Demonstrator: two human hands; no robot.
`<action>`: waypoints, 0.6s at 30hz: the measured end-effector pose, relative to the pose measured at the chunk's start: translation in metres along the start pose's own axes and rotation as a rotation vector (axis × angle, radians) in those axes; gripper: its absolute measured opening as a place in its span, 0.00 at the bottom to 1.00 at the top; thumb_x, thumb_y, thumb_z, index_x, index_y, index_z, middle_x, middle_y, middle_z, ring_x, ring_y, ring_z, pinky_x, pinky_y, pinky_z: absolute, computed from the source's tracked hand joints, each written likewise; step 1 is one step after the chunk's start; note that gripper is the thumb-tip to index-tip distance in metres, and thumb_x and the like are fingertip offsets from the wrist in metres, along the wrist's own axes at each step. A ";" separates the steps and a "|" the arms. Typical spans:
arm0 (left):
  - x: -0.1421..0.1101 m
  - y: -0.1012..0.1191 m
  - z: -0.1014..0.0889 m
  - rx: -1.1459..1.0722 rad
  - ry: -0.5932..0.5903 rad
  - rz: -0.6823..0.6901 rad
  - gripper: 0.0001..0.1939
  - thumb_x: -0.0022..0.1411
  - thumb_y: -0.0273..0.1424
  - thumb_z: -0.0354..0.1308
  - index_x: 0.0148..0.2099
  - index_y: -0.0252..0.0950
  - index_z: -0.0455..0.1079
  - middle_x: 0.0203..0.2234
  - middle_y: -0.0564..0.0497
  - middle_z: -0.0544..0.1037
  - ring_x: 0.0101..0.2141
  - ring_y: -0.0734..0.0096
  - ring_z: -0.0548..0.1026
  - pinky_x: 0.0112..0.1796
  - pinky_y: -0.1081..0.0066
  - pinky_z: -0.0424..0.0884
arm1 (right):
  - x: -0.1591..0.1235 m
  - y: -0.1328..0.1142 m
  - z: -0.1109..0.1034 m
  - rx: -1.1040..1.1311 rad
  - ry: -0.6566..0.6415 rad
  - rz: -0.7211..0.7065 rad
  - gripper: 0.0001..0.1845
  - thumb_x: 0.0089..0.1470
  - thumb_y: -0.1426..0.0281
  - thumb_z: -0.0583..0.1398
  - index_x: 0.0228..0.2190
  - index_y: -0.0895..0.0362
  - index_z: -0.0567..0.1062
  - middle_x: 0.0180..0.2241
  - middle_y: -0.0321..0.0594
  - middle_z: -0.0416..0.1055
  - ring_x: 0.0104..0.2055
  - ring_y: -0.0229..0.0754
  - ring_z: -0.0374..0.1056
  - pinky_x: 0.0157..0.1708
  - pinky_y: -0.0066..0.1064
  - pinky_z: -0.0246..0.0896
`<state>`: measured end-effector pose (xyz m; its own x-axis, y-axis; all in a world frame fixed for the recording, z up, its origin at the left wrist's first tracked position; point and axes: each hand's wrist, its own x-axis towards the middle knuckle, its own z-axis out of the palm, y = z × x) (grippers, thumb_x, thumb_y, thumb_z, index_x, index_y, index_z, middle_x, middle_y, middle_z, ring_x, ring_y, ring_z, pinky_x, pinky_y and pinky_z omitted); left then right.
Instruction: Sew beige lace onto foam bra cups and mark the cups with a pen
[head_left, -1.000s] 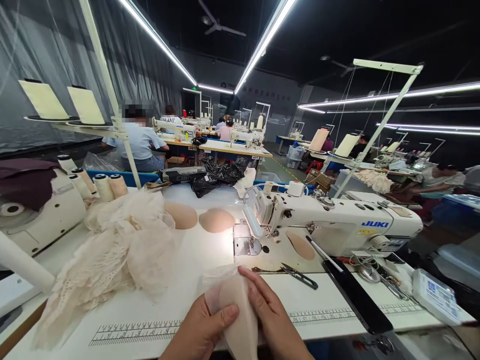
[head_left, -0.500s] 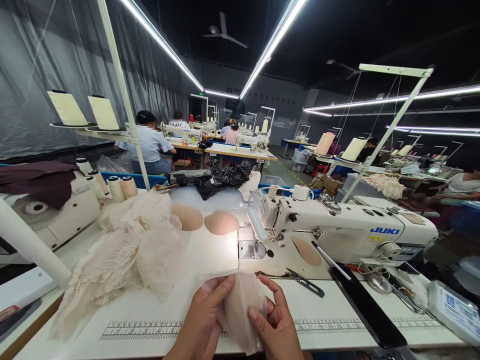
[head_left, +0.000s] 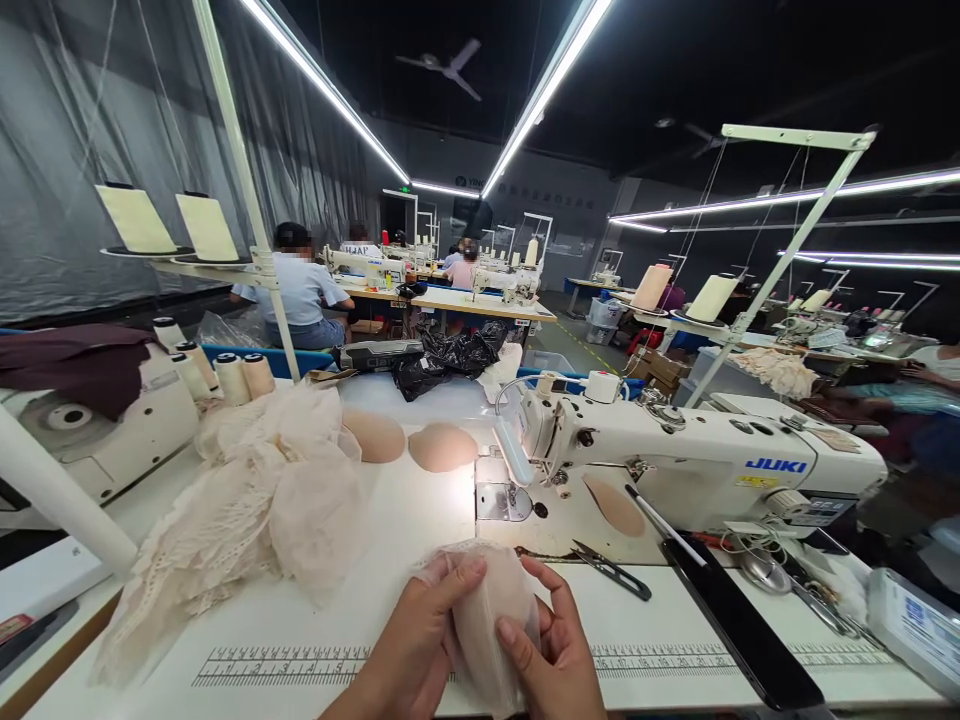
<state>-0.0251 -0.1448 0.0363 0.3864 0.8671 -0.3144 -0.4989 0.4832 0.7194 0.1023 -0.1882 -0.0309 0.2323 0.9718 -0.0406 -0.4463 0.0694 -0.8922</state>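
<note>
A beige bra cup covered in sheer fabric (head_left: 491,610) is held between my two hands at the table's front edge. My left hand (head_left: 427,625) grips its left side, thumb on top and fingers underneath. From the right, my right hand (head_left: 555,635) pinches it with the thumb pressed on its face and the index finger raised along the edge. Past my hands are two bare beige foam cups (head_left: 442,447) side by side. To their left spreads a pile of cream lace and mesh fabric (head_left: 281,490). Thread snips (head_left: 613,572) lie right of my hands.
A white sewing machine (head_left: 675,440) stands ahead right, its lamp lit. Another beige cup (head_left: 615,505) rests on its bed. A long black tray (head_left: 742,620) lies at right. Ruler markings (head_left: 277,665) run along the front edge. Several thread cones (head_left: 234,378) stand at left.
The cup in my hands has been turned a little, and its face now looks rounder and smoother. My left hand has shifted slightly to the right. Both hands keep their hold.
</note>
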 end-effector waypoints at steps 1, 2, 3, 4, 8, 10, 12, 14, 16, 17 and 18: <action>0.002 0.002 0.001 -0.008 0.015 -0.011 0.18 0.58 0.40 0.72 0.45 0.33 0.78 0.36 0.42 0.85 0.38 0.53 0.83 0.37 0.64 0.77 | -0.001 0.001 -0.003 -0.003 -0.032 0.008 0.54 0.42 0.49 0.77 0.61 0.48 0.58 0.37 0.40 0.81 0.36 0.48 0.76 0.38 0.36 0.66; 0.003 0.005 0.002 -0.022 0.027 -0.020 0.17 0.57 0.40 0.72 0.44 0.33 0.79 0.35 0.42 0.85 0.37 0.53 0.82 0.38 0.63 0.77 | -0.001 0.001 -0.007 -0.005 -0.075 0.027 0.57 0.41 0.49 0.77 0.64 0.48 0.55 0.36 0.38 0.80 0.35 0.48 0.76 0.37 0.35 0.64; 0.004 0.009 0.002 -0.030 0.020 -0.026 0.17 0.58 0.40 0.72 0.43 0.33 0.79 0.34 0.42 0.85 0.37 0.53 0.82 0.39 0.62 0.77 | -0.001 0.000 -0.011 -0.009 -0.128 0.052 0.61 0.40 0.50 0.77 0.66 0.47 0.52 0.34 0.36 0.79 0.33 0.46 0.75 0.35 0.34 0.62; 0.004 0.014 0.003 -0.021 -0.019 -0.030 0.17 0.58 0.41 0.71 0.44 0.33 0.80 0.35 0.42 0.85 0.37 0.53 0.82 0.40 0.62 0.77 | 0.000 -0.003 -0.017 -0.021 -0.183 0.070 0.64 0.40 0.50 0.77 0.67 0.47 0.49 0.32 0.34 0.77 0.31 0.45 0.73 0.33 0.33 0.59; -0.002 0.052 0.004 0.352 -0.396 0.005 0.22 0.58 0.45 0.70 0.50 0.37 0.82 0.41 0.42 0.85 0.45 0.46 0.80 0.47 0.57 0.74 | 0.024 -0.032 -0.039 -0.362 -0.344 -0.161 0.44 0.54 0.55 0.71 0.65 0.48 0.59 0.32 0.34 0.73 0.31 0.43 0.70 0.33 0.33 0.60; 0.000 0.072 0.008 0.827 -0.619 0.080 0.15 0.59 0.39 0.70 0.49 0.45 0.82 0.45 0.48 0.85 0.49 0.47 0.78 0.52 0.56 0.72 | 0.049 -0.054 -0.047 -0.752 -0.412 -0.496 0.19 0.62 0.65 0.64 0.54 0.49 0.71 0.36 0.38 0.75 0.36 0.44 0.70 0.36 0.33 0.63; 0.012 0.085 0.013 1.339 -0.866 0.314 0.11 0.57 0.24 0.66 0.41 0.45 0.82 0.43 0.49 0.84 0.47 0.49 0.78 0.56 0.52 0.67 | 0.080 -0.069 -0.050 -1.160 -0.507 -0.854 0.09 0.67 0.75 0.56 0.41 0.51 0.75 0.37 0.39 0.77 0.38 0.43 0.68 0.38 0.33 0.62; 0.034 0.089 0.017 1.699 -0.968 0.562 0.19 0.47 0.13 0.60 0.36 0.41 0.79 0.44 0.48 0.83 0.47 0.50 0.77 0.56 0.49 0.65 | 0.111 -0.074 -0.051 -1.339 -0.583 -0.988 0.13 0.66 0.80 0.56 0.33 0.52 0.75 0.36 0.37 0.78 0.39 0.43 0.66 0.37 0.32 0.60; 0.059 0.086 0.016 1.868 -0.975 0.631 0.23 0.40 0.09 0.57 0.33 0.39 0.77 0.46 0.47 0.81 0.48 0.49 0.77 0.52 0.52 0.68 | 0.134 -0.070 -0.052 -1.397 -0.626 -1.006 0.13 0.64 0.81 0.60 0.30 0.53 0.74 0.36 0.36 0.80 0.39 0.42 0.67 0.35 0.32 0.57; 0.071 0.083 0.015 1.896 -0.972 0.600 0.23 0.38 0.08 0.57 0.32 0.38 0.76 0.46 0.48 0.81 0.48 0.49 0.77 0.49 0.55 0.69 | 0.141 -0.067 -0.053 -1.426 -0.630 -1.006 0.13 0.62 0.82 0.60 0.30 0.53 0.74 0.36 0.36 0.80 0.39 0.42 0.67 0.34 0.31 0.57; 0.080 0.081 0.013 1.898 -0.967 0.554 0.22 0.37 0.08 0.57 0.31 0.38 0.75 0.46 0.48 0.81 0.48 0.49 0.77 0.46 0.58 0.70 | 0.144 -0.065 -0.054 -1.451 -0.628 -1.003 0.14 0.61 0.84 0.60 0.30 0.53 0.74 0.38 0.36 0.81 0.40 0.42 0.68 0.33 0.31 0.56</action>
<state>-0.0243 -0.0378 0.0775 0.9709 0.2363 -0.0399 0.2339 -0.8981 0.3724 0.2115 -0.0649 -0.0030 -0.5526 0.6497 0.5220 0.7024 0.7002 -0.1279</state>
